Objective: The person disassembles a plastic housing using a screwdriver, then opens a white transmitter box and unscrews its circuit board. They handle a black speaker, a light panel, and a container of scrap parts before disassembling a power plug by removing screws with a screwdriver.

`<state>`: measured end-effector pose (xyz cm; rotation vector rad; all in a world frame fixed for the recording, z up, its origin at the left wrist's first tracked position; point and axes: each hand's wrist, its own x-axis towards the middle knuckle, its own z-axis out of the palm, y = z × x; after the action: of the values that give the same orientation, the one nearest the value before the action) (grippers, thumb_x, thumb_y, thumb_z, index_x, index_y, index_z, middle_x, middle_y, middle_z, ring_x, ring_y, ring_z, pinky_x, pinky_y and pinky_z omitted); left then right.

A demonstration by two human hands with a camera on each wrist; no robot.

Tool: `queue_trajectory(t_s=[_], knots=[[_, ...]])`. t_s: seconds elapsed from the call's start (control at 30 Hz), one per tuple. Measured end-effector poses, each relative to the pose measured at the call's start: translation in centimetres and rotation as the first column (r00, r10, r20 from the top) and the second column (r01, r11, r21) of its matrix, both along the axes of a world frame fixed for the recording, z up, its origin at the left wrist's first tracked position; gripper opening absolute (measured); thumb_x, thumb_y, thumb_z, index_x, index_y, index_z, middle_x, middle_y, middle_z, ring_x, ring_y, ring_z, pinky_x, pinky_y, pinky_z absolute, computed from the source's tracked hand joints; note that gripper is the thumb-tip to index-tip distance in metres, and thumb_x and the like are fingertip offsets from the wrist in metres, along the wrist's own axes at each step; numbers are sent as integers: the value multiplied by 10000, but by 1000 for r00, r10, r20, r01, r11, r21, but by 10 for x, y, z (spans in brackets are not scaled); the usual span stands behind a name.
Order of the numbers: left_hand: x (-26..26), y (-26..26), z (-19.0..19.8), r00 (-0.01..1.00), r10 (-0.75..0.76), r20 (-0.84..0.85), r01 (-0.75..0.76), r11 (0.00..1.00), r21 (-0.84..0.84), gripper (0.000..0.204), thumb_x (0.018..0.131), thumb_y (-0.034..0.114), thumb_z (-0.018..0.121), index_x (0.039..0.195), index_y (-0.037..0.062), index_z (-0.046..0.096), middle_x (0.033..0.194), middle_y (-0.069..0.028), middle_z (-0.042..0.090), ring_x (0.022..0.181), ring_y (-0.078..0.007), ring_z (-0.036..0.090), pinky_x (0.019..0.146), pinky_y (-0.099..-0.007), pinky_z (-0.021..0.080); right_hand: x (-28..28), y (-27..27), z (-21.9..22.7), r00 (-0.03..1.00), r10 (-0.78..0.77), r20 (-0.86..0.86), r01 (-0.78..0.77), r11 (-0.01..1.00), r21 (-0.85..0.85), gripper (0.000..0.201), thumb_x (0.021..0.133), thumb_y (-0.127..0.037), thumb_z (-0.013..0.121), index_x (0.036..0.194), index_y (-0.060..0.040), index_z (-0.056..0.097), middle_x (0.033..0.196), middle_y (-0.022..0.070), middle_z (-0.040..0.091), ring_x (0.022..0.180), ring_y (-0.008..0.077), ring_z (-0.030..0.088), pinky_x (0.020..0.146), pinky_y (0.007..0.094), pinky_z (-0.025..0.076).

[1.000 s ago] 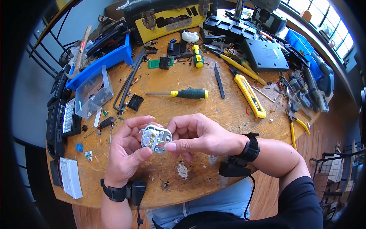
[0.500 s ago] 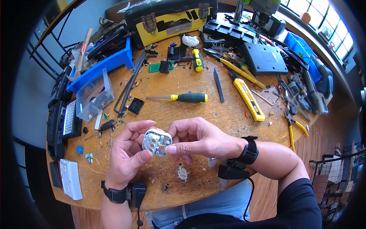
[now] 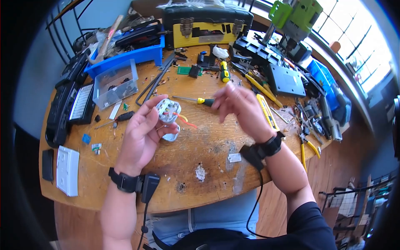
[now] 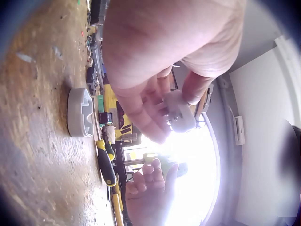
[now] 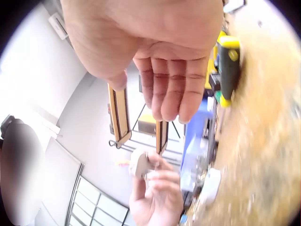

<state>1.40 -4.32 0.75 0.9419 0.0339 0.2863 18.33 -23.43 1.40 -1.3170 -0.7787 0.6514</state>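
My left hand pinches a small white electrical fitting between thumb and fingers, with its inner side facing up. Red and yellow wires stick out of it towards the right. Below the hand, a white hollow shell lies on the bench, partly behind the fingers in the head view. My right hand is raised off to the right, holding nothing, its fingers extended and slightly bent in the right wrist view. Beneath its fingertips lies a screwdriver with a green and yellow handle, partly covered by the hand.
A yellow utility knife, pliers and an upright-columned green drill press stand or lie to the right. Behind are a yellow and black toolbox, a blue bin and a clear box. Scraps litter the wooden bench.
My right hand has let go of the fitting and moved right and forward over the screwdriver. My left hand has raised the fitting; the white shell now shows on the bench. The head view has shifted.
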Motion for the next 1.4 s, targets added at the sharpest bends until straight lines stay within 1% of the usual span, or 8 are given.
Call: queue_trajectory(t_s=[0.07, 0.13, 0.17, 0.2, 0.27, 0.5, 1.03, 1.4], knots=[[1, 2, -2, 1000, 18, 7, -18, 1000, -23, 398, 921, 219, 535, 1247, 12, 442, 1033, -123, 608, 859, -191, 628, 764, -324, 532, 26, -5, 14, 987, -141, 78, 148, 985, -87, 373, 953, -354, 464, 922, -8, 598, 815, 64, 629, 585, 101, 580, 530, 231, 490], [2, 7, -8, 999, -12, 33, 13, 999, -37, 400, 917, 223, 545, 1243, 11, 448, 1017, -121, 611, 859, -190, 628, 762, -322, 533, 55, -10, 25, 904, -257, 342, 351, 902, -251, 322, 892, -341, 585, 871, -24, 631, 756, 46, 635, 597, 79, 580, 516, 207, 478], [3, 10, -9, 999, -15, 36, 17, 998, -59, 396, 913, 220, 553, 1234, 11, 457, 1011, -114, 612, 850, -187, 629, 758, -318, 533, 78, -16, 21, 792, -251, 557, 494, 799, -343, 291, 858, -326, 616, 837, -37, 640, 712, 62, 634, 602, 129, 597, 539, 262, 485], [4, 12, -10, 999, 2, 48, 2, 997, -75, 396, 913, 220, 553, 1234, 11, 457, 1011, -114, 612, 850, -187, 629, 758, -318, 533, 93, -19, 19, 496, -163, 853, 685, 677, -269, 235, 817, -289, 629, 826, -55, 642, 689, 97, 634, 653, 233, 627, 613, 343, 494], [6, 16, -12, 999, -30, 41, 32, 998, -58, 430, 909, 244, 555, 1255, 17, 439, 1014, -102, 603, 839, -176, 617, 739, -291, 533, 118, -24, 9, 333, 39, 942, 782, 546, -299, 198, 780, -259, 624, 838, -70, 639, 760, 126, 641, 780, 311, 628, 697, 397, 491], [5, 28, -16, 1000, 4, 14, -3, 994, -113, 381, 901, 220, 571, 1227, 41, 489, 977, -59, 612, 827, -165, 633, 722, -277, 533, 119, -4, 5, 400, 413, 818, 846, 178, -503, 288, 778, -215, 588, 970, -8, 645, 1056, 176, 631, 1001, 322, 599, 824, 400, 486], [8, 32, -21, 1000, 6, 24, -3, 996, -89, 371, 899, 226, 576, 1217, 52, 499, 934, -69, 614, 830, -156, 628, 729, -281, 529, 121, -25, -17, 166, 312, 935, 880, 380, -284, 233, 785, -173, 608, 950, -21, 541, 978, 148, 601, 987, 308, 554, 828, 425, 400], [8, 34, -21, 1000, 10, 22, -8, 997, -83, 366, 899, 217, 576, 1218, 54, 504, 926, -73, 622, 809, -156, 635, 716, -281, 540, 120, -44, -16, 238, 19, 971, 787, 583, -204, 185, 791, -173, 646, 861, -47, 531, 859, 126, 585, 872, 306, 549, 774, 409, 380]])
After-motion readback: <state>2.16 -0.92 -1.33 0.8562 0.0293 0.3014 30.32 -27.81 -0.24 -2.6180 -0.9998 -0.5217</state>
